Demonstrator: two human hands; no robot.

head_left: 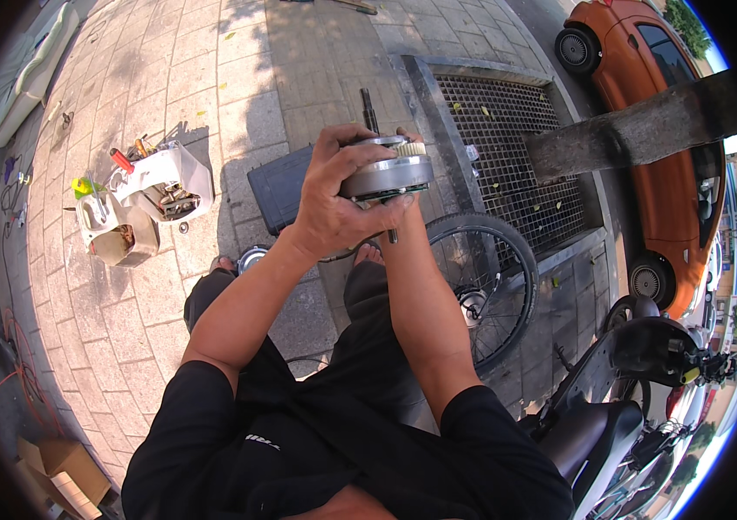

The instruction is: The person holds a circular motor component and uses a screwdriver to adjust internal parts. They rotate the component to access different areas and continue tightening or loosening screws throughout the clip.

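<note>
Up in front of me I hold a hub motor core (386, 180), a round silver body with a pale toothed gear on top. Its dark axle sticks out above and below, roughly upright. My left hand (327, 191) is closed around its left side, fingers over the top and thumb underneath. On the far right side my right hand (413, 204) grips it too, mostly hidden behind the metal; some fingertips show beside the gear. Beyond the hands a dark flat case (271, 192) lies on the paving. A round silver part (253, 257) sits near my left foot.
A spoked bicycle wheel (528, 286) lies right of my legs, beside a tree grate (507, 117) with a leaning trunk (629, 130). White tool containers (199, 178) stand left. A two-wheeler (594, 425) is near right, an orange car (655, 173) beyond, a cardboard box (74, 477) lower left.
</note>
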